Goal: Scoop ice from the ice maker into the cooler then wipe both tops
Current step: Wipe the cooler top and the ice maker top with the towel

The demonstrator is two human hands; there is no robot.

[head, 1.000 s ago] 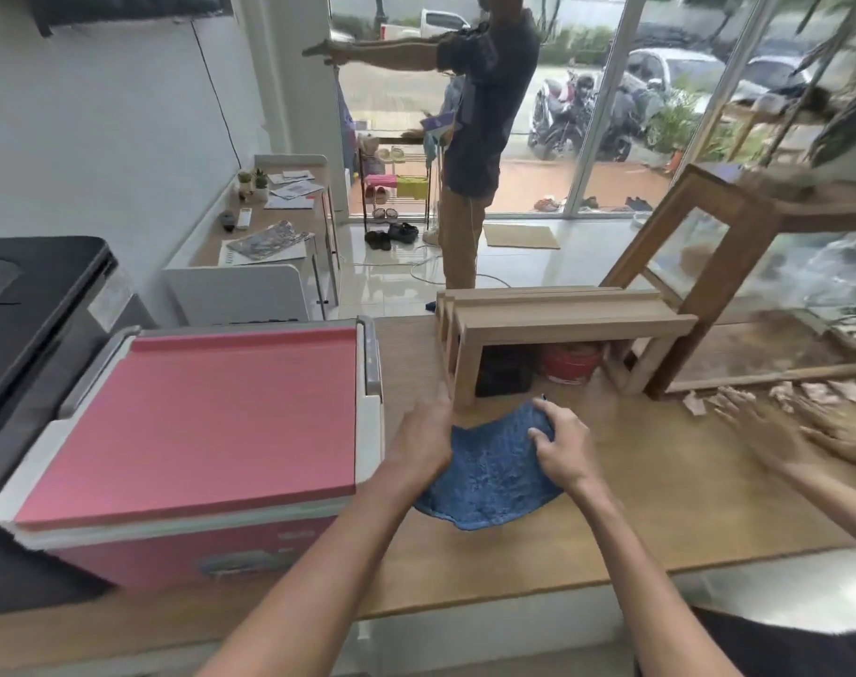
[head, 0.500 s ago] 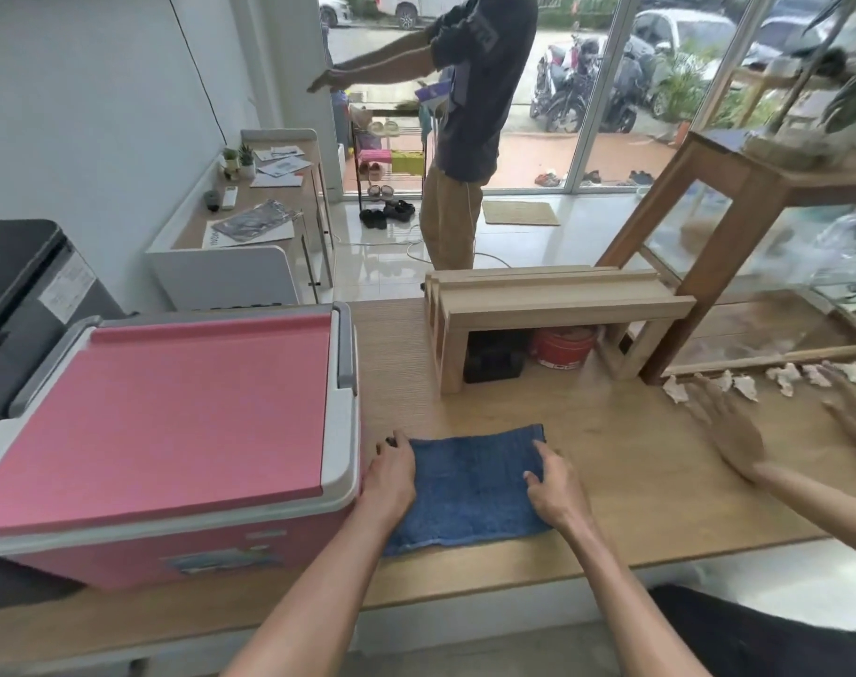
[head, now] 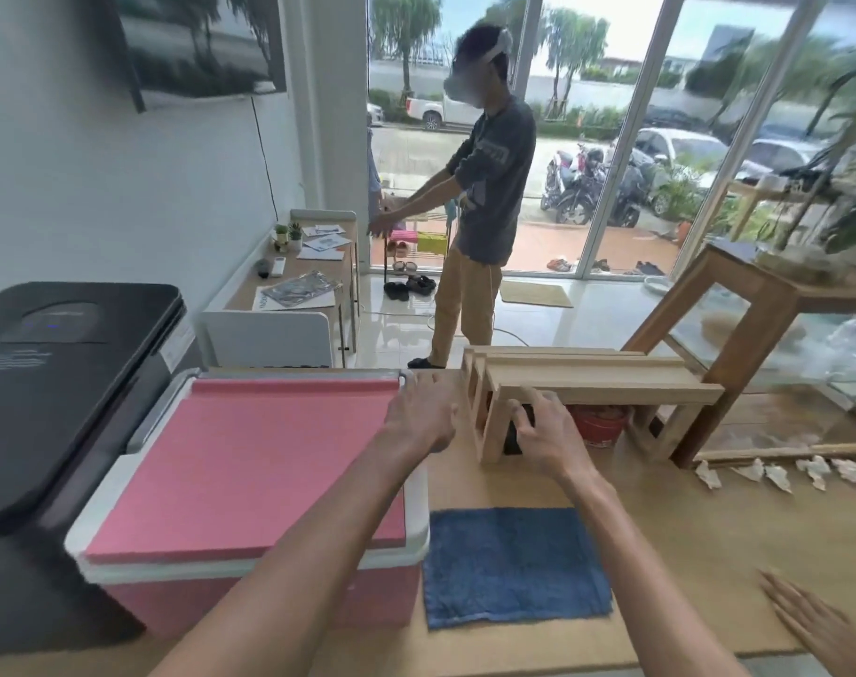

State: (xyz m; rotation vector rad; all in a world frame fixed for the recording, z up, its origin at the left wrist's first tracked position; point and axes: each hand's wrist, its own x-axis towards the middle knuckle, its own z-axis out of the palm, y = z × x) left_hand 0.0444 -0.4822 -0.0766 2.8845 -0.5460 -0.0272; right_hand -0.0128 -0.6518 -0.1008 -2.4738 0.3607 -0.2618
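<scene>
The pink cooler (head: pixel 240 461) stands shut on the wooden counter (head: pixel 685 539), left of centre. To its left is the black ice maker (head: pixel 59 383), its lid down. A blue cloth (head: pixel 514 566) lies flat on the counter beside the cooler's right wall. My left hand (head: pixel 418 417) hovers over the cooler's far right corner, fingers spread, holding nothing. My right hand (head: pixel 546 432) is raised in front of a low wooden shelf (head: pixel 587 383), fingers apart and empty. Both hands are off the cloth.
A black object and a red tub (head: pixel 599 425) sit under the wooden shelf. Crumpled paper scraps (head: pixel 778 471) lie along the counter's right side. Another person's hand (head: pixel 817 623) shows at the lower right. A second person (head: pixel 480 222) stands beyond the counter near a desk.
Both hands spread the cloth flat on the counter, then let go and lifted away toward the cooler's corner and the shelf. The camera tilted up.
</scene>
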